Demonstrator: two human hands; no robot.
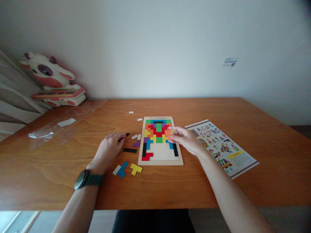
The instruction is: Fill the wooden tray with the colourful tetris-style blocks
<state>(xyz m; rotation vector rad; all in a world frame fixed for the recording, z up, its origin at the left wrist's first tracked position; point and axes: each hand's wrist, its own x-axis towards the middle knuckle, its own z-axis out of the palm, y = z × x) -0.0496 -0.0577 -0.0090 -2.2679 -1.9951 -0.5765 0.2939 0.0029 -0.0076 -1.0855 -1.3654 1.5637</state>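
1. Fingers of the right hand [186, 139] pinch an orange puzzle piece [168, 133], so this grip is closed on it; the piece sits over the right-hand part of the wooden puzzle tray [160, 161], just above the coloured blocks already lying in it.
2. Left hand [110, 147] rests palm down on the wooden surface [48, 168], its fingertips touching a small black piece [124, 136]; whether it grasps that piece or merely presses on it cannot be told.
3. Tray contents: green, blue, red, yellow, purple and black blocks fill the upper half, while the lower middle shows bare pale wood, with a red piece at the lower left corner.
4. Loose pieces lie left of the tray: a long black bar [130, 150], a purple piece [136, 143] touching the tray's edge, and small white pieces [134, 137] near the fingertips.
5. Closer to the person, a blue piece [122, 170] and a yellow piece [135, 168] lie side by side, with a white one against the blue.
6. A dark watch [81, 179] circles the left wrist.
7. A printed pattern sheet [222, 147] lies right of the tray, under the right forearm's line.
8. Clear plastic wrap [60, 126] spreads over the far left of the surface, and a cow-shaped toy [52, 81] stands beyond it by the wall.
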